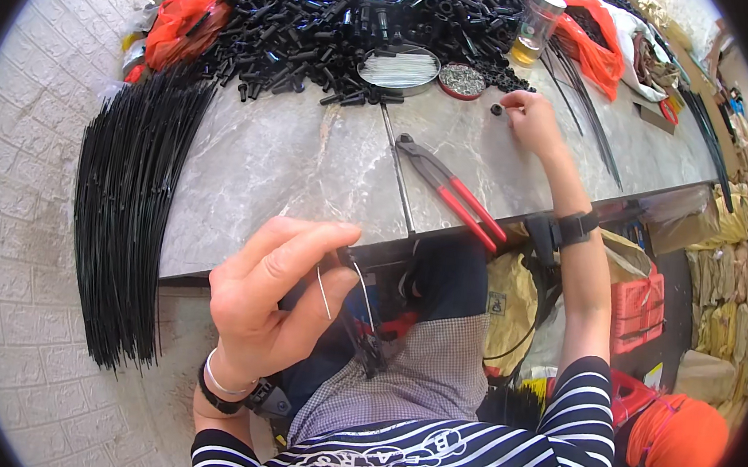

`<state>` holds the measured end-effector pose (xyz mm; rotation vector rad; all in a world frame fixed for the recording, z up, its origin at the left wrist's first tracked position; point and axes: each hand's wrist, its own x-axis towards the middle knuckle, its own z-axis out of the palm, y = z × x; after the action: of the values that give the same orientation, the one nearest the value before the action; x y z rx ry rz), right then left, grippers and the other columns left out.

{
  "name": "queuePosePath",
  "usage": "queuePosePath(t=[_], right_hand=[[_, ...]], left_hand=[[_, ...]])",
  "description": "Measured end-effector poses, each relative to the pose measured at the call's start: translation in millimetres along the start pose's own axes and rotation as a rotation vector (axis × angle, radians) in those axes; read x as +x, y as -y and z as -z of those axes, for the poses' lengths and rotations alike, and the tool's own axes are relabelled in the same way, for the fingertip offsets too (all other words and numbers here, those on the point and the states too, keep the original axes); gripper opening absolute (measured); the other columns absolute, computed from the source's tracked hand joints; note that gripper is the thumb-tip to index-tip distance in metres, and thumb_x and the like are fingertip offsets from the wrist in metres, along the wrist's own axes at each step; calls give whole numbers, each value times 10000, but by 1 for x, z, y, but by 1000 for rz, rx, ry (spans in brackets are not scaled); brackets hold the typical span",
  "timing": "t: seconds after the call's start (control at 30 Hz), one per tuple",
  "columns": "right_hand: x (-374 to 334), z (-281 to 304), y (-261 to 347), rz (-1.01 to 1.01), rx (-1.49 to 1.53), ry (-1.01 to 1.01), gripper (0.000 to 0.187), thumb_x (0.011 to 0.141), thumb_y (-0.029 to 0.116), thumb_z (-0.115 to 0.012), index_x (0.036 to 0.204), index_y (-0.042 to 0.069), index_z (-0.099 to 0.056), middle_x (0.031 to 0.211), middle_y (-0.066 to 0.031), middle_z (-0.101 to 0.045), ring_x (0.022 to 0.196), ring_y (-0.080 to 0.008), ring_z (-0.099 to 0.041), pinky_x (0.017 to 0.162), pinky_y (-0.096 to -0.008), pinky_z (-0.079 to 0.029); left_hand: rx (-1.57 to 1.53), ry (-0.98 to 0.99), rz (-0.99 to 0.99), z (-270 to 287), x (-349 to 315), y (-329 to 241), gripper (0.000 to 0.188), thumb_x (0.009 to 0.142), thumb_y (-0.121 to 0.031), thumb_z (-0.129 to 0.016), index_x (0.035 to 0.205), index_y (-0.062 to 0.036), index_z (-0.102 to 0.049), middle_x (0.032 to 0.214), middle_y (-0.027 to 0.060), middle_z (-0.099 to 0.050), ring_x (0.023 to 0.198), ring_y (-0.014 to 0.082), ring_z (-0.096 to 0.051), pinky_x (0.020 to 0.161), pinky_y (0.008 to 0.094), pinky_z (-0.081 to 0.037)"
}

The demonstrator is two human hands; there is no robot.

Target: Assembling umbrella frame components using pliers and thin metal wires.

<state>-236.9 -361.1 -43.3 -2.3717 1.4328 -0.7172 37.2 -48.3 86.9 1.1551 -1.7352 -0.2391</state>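
Raised in front of my lap, my left hand (275, 292) is closed, thumb and fingers pinching a bent silver wire (365, 291) with a dark piece at its end. One wire end sticks out below the fingers; part of it is hidden by the hand. A blurred black piece (371, 351) hangs below the wire. My right hand (535, 123) reaches to the far part of the table, fingertips drawn together. A small round black part (496, 109) lies right at those fingertips; whether they grip it or something else is unclear. Red-handled pliers (453, 194) lie between the hands.
A heap of black tubular parts (321, 24) covers the table's back. Beside it are a dish of white rods (399, 69), a red-rimmed dish of small metal pieces (462, 81) and a cup (536, 30). Long black strands (131, 212) hang off the left edge. Another person (676, 438) is at lower right.
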Motion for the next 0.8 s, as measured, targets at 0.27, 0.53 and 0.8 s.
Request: queuePosePath(t=[0.27, 0.53, 0.8], right_hand=[[43, 11, -39, -6, -100, -350, 233, 847, 89, -510, 981, 71, -699, 928, -203, -672, 926, -336, -637, 852, -393, -483], [25, 28, -21, -63, 165, -167, 207, 815, 145, -583, 940, 26, -698, 794, -146, -682, 751, -262, -663, 716, -354, -511], [0, 12, 19, -14, -61, 148, 298, 755, 213, -699, 982, 21, -676, 864, -170, -676, 850, -308, -653, 780, -381, -504]], left_hand=[[21, 19, 11, 0, -1, -5, 343, 699, 74, -691, 1037, 25, -649, 857, 131, -646, 668, 176, -613, 586, 249, -480], [21, -34, 91, 1, -5, 0, 346, 688, 76, -682, 1028, 29, -649, 862, 137, -646, 669, 174, -610, 586, 251, -477], [30, -30, 56, -3, -1, -9, 320, 710, 64, -696, 1025, 32, -649, 854, 127, -641, 648, 153, -593, 561, 236, -456]])
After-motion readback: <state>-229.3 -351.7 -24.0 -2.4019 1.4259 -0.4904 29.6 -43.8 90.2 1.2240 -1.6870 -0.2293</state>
